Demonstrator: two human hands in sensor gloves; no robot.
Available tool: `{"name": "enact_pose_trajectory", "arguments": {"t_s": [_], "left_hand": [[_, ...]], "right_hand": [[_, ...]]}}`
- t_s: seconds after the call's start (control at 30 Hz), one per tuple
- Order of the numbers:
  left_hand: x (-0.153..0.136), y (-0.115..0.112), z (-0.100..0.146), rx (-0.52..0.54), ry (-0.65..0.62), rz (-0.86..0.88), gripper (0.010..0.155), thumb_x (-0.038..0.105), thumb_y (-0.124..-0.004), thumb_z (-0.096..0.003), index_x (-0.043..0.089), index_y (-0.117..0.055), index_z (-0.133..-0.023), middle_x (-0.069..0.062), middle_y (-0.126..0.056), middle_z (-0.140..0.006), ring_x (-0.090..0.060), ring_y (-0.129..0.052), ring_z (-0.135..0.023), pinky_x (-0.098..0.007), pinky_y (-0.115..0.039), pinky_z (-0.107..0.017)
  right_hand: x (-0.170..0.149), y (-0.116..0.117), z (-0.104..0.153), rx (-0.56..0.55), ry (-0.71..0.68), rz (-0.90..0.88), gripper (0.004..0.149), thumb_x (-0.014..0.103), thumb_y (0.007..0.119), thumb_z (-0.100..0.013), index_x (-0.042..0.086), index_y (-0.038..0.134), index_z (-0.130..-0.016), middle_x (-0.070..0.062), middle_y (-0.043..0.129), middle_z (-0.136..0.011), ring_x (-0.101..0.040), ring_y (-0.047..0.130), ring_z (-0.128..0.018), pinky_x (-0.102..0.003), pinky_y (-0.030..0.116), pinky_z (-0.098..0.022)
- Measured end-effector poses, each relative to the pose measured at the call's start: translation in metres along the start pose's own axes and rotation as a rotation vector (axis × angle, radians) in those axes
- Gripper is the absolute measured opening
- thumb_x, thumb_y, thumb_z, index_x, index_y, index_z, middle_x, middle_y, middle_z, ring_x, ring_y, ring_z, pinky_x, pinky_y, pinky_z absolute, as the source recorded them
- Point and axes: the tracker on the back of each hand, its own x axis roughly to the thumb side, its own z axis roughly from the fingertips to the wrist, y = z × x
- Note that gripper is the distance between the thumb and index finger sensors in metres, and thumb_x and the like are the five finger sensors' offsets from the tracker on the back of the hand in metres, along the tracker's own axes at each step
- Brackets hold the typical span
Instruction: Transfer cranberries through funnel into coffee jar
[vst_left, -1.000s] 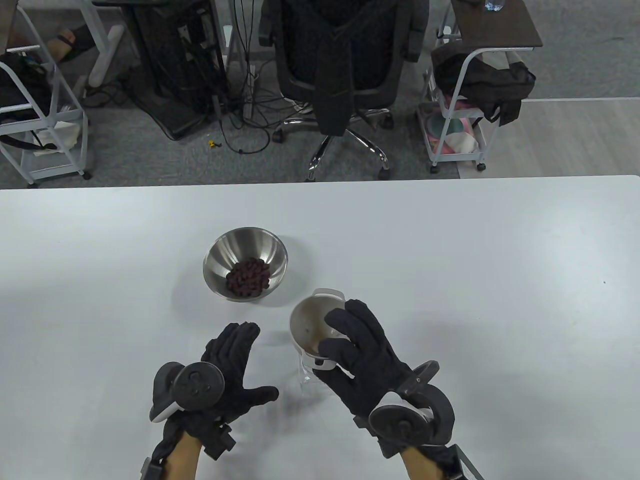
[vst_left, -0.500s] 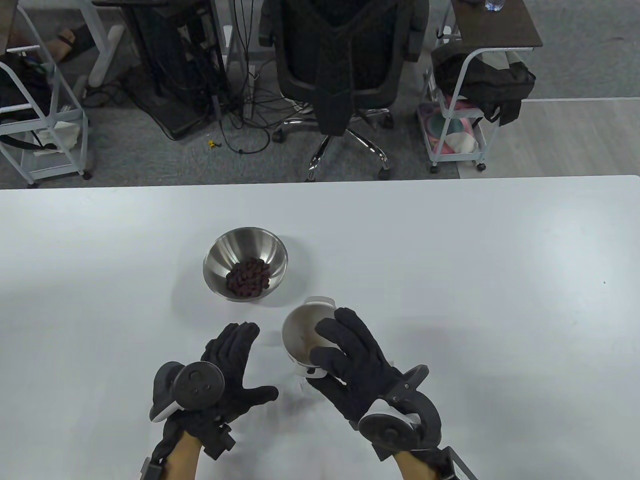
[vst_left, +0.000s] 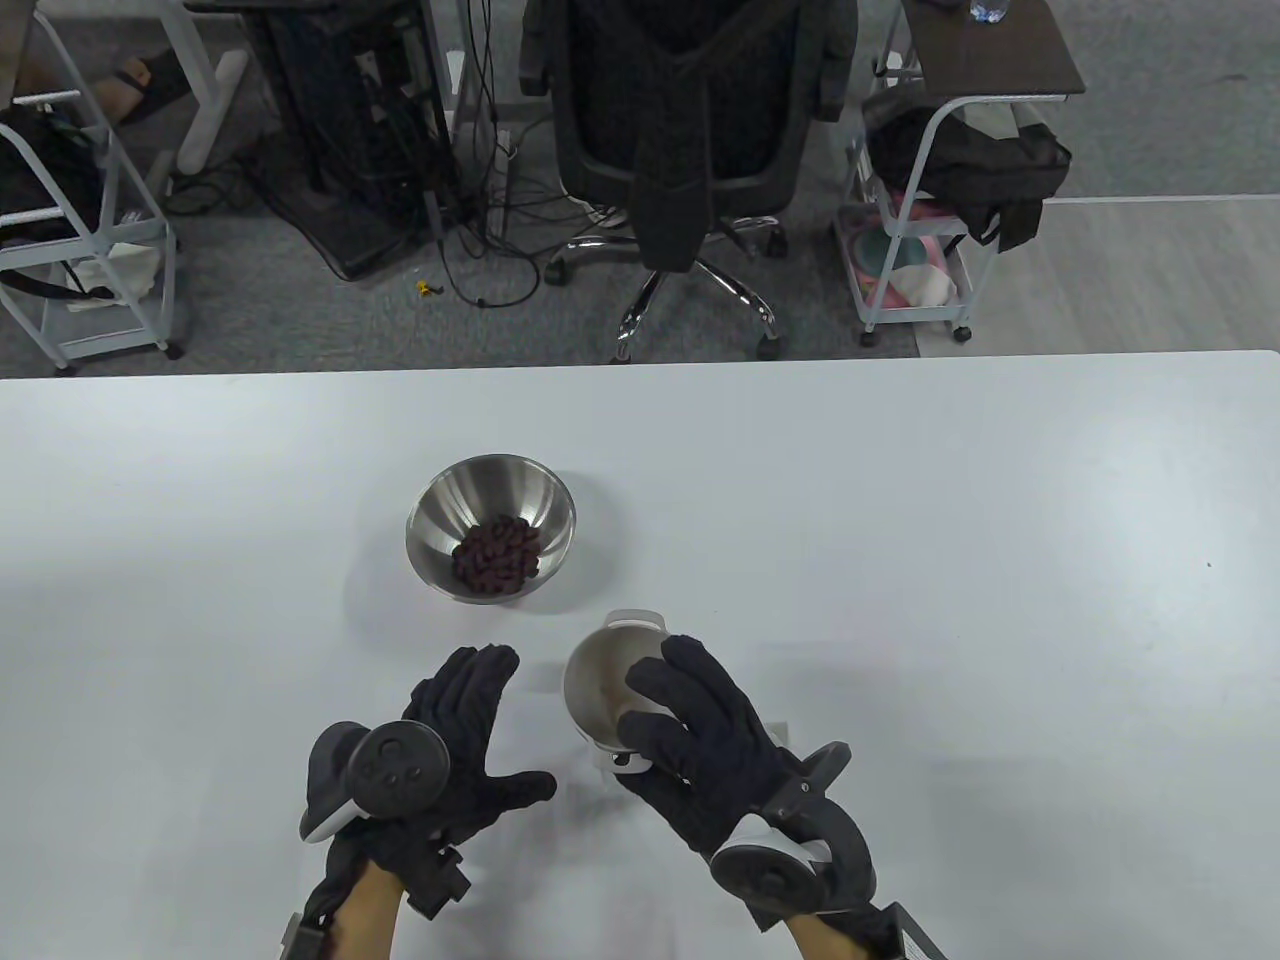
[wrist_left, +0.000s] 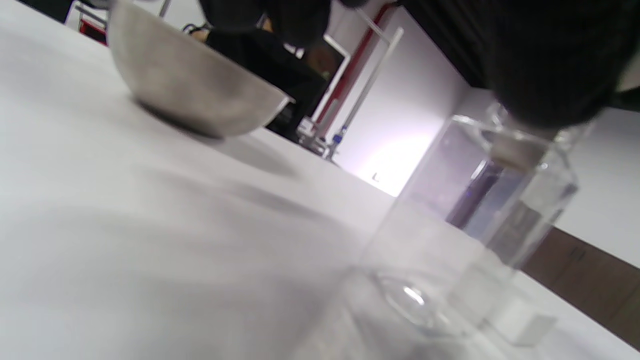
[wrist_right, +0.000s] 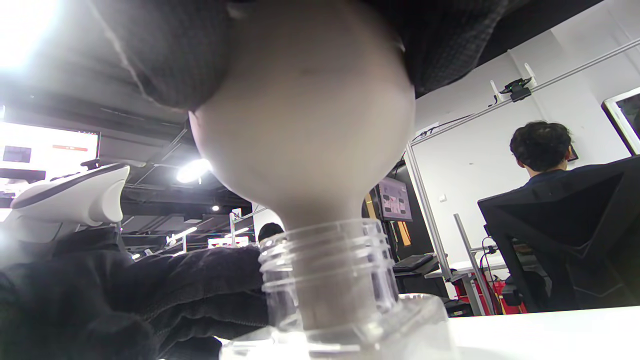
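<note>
A steel bowl (vst_left: 430, 510) holds dark red cranberries (vst_left: 495, 552) at mid-table. My right hand (vst_left: 690, 740) grips a white funnel (vst_left: 600, 680) by its rim. The funnel's spout sits inside the neck of a clear jar (wrist_right: 325, 265), as the right wrist view shows. In the table view the jar (vst_left: 606, 772) is mostly hidden under the funnel and hand. My left hand (vst_left: 460, 730) lies open and flat on the table just left of the jar, holding nothing. The left wrist view shows the bowl (wrist_left: 190, 90) and the jar (wrist_left: 475, 240).
The white table (vst_left: 900, 520) stretches wide to the right and left. An office chair (vst_left: 680, 150) and wire carts (vst_left: 910, 250) stand on the floor beyond the far edge.
My right hand has carried the funnel a little left and toward me, onto the jar's mouth. My left hand has not moved.
</note>
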Motion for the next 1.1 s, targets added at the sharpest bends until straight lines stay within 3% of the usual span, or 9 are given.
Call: {"name": "enact_pose_trajectory", "arguments": {"t_s": [0.67, 0.8, 1.1], "left_hand": [[-0.001, -0.001, -0.001, -0.009, 0.003, 0.0, 0.115, 0.068, -0.085, -0.0379, 0.008, -0.025, -0.116, -0.026, -0.041, -0.118, -0.059, -0.046, -0.107, -0.078, -0.043, -0.068], [-0.001, -0.001, -0.001, -0.008, 0.003, 0.0, 0.115, 0.068, -0.085, -0.0377, 0.007, -0.026, -0.116, -0.026, -0.041, -0.118, -0.059, -0.046, -0.107, -0.078, -0.043, -0.068], [-0.002, -0.002, -0.001, -0.013, 0.009, 0.0, 0.115, 0.068, -0.085, -0.0377, 0.008, -0.025, -0.116, -0.026, -0.04, -0.118, -0.059, -0.046, -0.107, -0.078, -0.043, -0.068]], "right_hand": [[0.001, 0.005, 0.012, 0.009, -0.018, 0.04, 0.041, 0.048, 0.083, -0.052, 0.033, 0.075, -0.09, -0.007, 0.068, -0.112, -0.043, 0.063, -0.109, -0.056, 0.071, -0.072], [0.001, 0.005, 0.013, 0.008, -0.021, 0.052, 0.049, 0.05, 0.083, -0.051, 0.032, 0.071, -0.095, -0.007, 0.067, -0.113, -0.043, 0.062, -0.11, -0.058, 0.068, -0.072], [-0.001, 0.002, 0.014, 0.047, -0.019, 0.093, 0.084, 0.061, 0.082, -0.048, 0.022, 0.048, -0.115, -0.013, 0.054, -0.119, -0.049, 0.053, -0.112, -0.064, 0.061, -0.073]]}}
